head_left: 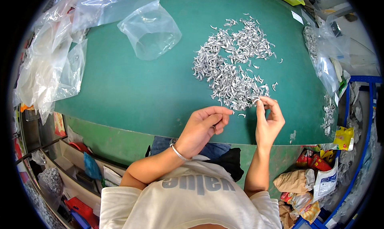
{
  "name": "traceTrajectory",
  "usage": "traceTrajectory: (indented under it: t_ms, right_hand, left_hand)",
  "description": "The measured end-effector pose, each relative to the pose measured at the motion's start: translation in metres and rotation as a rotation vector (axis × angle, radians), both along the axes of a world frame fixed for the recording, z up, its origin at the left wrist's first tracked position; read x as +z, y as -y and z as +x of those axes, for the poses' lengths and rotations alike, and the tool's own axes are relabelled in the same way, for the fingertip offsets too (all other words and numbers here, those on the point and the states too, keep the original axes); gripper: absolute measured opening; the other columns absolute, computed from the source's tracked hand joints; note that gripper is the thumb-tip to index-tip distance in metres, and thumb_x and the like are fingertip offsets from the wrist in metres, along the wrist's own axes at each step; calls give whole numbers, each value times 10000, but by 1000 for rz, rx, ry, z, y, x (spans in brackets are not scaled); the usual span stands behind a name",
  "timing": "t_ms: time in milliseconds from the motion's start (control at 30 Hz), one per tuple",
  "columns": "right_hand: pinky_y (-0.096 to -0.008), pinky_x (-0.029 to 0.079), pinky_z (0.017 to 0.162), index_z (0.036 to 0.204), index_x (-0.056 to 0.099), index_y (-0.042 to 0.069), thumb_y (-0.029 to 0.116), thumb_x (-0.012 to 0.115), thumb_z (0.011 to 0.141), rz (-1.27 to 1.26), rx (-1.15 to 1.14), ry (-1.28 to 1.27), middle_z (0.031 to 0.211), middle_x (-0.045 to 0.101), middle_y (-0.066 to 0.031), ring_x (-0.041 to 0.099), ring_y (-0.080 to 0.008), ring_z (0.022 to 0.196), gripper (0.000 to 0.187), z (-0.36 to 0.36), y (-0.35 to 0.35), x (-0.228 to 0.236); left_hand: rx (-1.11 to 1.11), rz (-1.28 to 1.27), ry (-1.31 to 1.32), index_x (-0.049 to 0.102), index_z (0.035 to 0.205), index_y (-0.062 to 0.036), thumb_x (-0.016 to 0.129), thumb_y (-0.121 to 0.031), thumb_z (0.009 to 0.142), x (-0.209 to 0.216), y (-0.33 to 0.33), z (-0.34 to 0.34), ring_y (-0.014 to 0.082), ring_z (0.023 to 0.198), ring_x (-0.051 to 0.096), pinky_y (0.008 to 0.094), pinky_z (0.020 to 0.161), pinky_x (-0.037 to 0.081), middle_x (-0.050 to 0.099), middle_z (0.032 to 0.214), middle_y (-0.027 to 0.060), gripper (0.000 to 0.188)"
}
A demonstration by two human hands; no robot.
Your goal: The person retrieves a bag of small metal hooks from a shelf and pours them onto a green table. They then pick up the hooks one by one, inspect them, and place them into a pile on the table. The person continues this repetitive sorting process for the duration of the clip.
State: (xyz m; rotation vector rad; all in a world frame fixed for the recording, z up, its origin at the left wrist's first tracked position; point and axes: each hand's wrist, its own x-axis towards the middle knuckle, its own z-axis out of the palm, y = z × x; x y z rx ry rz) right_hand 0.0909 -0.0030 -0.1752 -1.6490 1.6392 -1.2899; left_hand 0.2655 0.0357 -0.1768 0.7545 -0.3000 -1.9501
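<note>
A loose heap of small silvery curved metal pieces (228,75), shaped like little hooks or claws, lies on the green tabletop (120,89). At the heap's near right edge, my right hand (269,119) pinches one small curved metal piece (256,100) between thumb and index finger. My left hand (205,124) is just left of the heap's near end, its index finger reaching toward the pieces. The thumb and other fingers of that hand are curled in, and I cannot make out what they hold, if anything. One stray piece (242,115) lies between my hands.
Clear plastic bags (150,31) spread over the table's far left. More metal pieces (328,116) lie by the right edge, near a bag of parts (326,49). A blue metal rack (352,169) and packets stand at right; an open drawer unit (72,163) is at left.
</note>
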Motion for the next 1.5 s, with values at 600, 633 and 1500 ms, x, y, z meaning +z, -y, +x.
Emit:
traceTrajectory:
  t_ms: [600, 633, 1500]
  right_hand:
    - [-213, 393, 659, 834, 626, -10, 11, 628, 795, 110, 22, 138, 770, 589, -42, 510, -88, 723, 44, 2, -4, 0]
    - [-211, 389, 660, 837, 624, -9, 10, 630, 793, 157, 32, 245, 775, 591, -41, 509, -89, 724, 48, 4, -7, 1]
    - [-254, 457, 622, 1003, 577, -52, -3, 602, 813, 421, 418, 1072, 877, 602, -102, 565, -147, 713, 197, 9, -28, 16]
  left_hand:
    - [10, -61, 119, 563, 1085, 14, 540, -69, 874, 2, 1, -5, 56, 707, 451, 200, 622, 369, 564, 854, 18, 228]
    - [7, -101, 175, 561, 1091, 10, 556, -65, 864, 4, 4, -6, 52, 709, 451, 199, 620, 369, 568, 862, 17, 239]
    - [60, -490, 527, 639, 915, 14, 596, 37, 803, 21, 0, -8, 49, 730, 515, 176, 582, 384, 609, 900, 57, 122]
